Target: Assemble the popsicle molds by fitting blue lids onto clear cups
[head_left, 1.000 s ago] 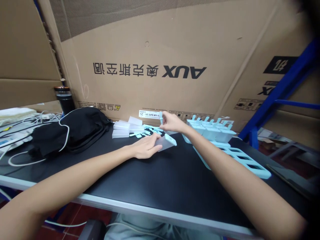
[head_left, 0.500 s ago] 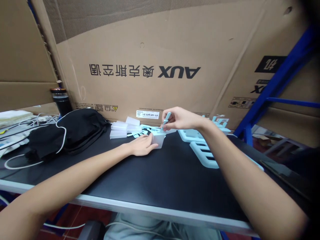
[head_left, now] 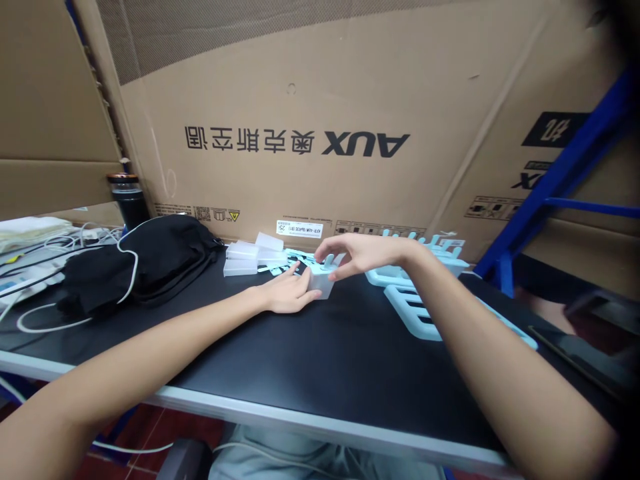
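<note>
A translucent ice pop mold (head_left: 321, 288) with a light blue lid stands on the black table. My left hand (head_left: 290, 291) holds it from the left, thumb along the front and index finger stretched out past it. From above and the right, my right hand (head_left: 350, 257) closes its thumb and fingers about the mold's top edges. A light blue stick (head_left: 329, 260) rises upright from the lid between those fingers. Behind my left hand lies a pile of light blue sticks (head_left: 297, 256), beside several translucent molds (head_left: 243, 259).
A light blue rack (head_left: 413, 320) and a blue-based set of molds with upright sticks (head_left: 443, 257) lie to the right. A black bag (head_left: 150, 260), cables and a dark bottle (head_left: 127, 200) are at left. A large cardboard box (head_left: 300, 180) stands behind; a blue metal post (head_left: 555, 167) slants at right.
My right hand has let go of the stick it was pinching and lowered onto the mold's top. The stick now sits lower in the lid. My left hand still holds the mold.
</note>
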Demonstrator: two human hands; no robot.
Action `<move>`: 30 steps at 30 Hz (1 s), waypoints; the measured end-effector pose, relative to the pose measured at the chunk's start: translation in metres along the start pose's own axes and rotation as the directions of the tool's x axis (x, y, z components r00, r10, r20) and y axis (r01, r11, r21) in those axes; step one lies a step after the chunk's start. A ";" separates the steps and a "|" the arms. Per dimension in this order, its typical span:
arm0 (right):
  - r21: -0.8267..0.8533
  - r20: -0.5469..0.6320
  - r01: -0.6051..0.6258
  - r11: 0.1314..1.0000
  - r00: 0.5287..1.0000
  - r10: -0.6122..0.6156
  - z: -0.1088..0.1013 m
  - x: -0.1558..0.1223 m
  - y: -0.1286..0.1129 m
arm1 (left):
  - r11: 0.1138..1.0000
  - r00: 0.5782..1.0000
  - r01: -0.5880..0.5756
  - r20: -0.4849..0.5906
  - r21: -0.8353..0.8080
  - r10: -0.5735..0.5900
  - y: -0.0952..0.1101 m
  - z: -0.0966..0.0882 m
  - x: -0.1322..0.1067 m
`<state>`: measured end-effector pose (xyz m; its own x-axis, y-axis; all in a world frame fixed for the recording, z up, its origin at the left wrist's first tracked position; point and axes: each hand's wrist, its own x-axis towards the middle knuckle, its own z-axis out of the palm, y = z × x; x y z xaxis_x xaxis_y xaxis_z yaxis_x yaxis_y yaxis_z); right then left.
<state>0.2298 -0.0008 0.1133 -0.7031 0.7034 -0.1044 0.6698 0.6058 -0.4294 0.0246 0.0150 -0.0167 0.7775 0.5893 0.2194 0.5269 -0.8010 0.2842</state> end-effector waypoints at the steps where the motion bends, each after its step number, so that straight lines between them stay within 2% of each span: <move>1: 0.016 -0.002 -0.009 1.000 1.000 0.009 -0.001 0.002 0.002 | 1.000 1.000 -0.003 -0.004 -0.003 0.003 0.000 0.000 0.000; 4: 0.054 -0.127 -0.072 0.996 0.989 0.078 0.002 0.018 0.015 | 0.999 0.999 0.027 0.022 0.019 -0.027 0.001 0.000 -0.001; 7: -0.168 -0.225 -0.218 0.961 0.958 0.178 0.013 0.047 0.039 | 0.996 0.997 0.056 0.051 0.065 -0.059 0.003 -0.001 -0.002; 10: -0.366 -0.198 -0.301 0.881 0.950 0.242 0.028 0.071 0.065 | 0.995 0.998 0.031 0.049 0.091 -0.035 0.003 -0.002 -0.001; 14: -0.438 -0.221 -0.323 0.839 0.943 0.248 0.044 0.086 0.084 | 0.993 1.000 -0.007 0.025 0.117 0.004 0.002 -0.001 -0.001; 18: -0.487 -0.297 -0.334 0.807 0.932 0.206 0.052 0.093 0.086 | 0.990 1.000 -0.009 -0.028 0.144 0.013 0.004 -0.002 -0.002; 24: -0.466 -0.323 -0.338 0.818 0.925 0.198 0.056 0.100 0.081 | 0.994 0.999 0.008 -0.051 0.110 -0.002 0.010 -0.008 -0.005; 30: -0.406 -0.376 -0.332 0.852 0.910 0.175 0.046 0.101 0.077 | 0.999 0.997 0.033 -0.064 -0.009 -0.034 0.008 -0.008 -0.005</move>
<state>0.1999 0.0997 0.0282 -0.4324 0.8861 0.1671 0.9007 0.4333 0.0330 0.0222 0.0063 -0.0076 0.7359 0.6215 0.2688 0.5494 -0.7801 0.2994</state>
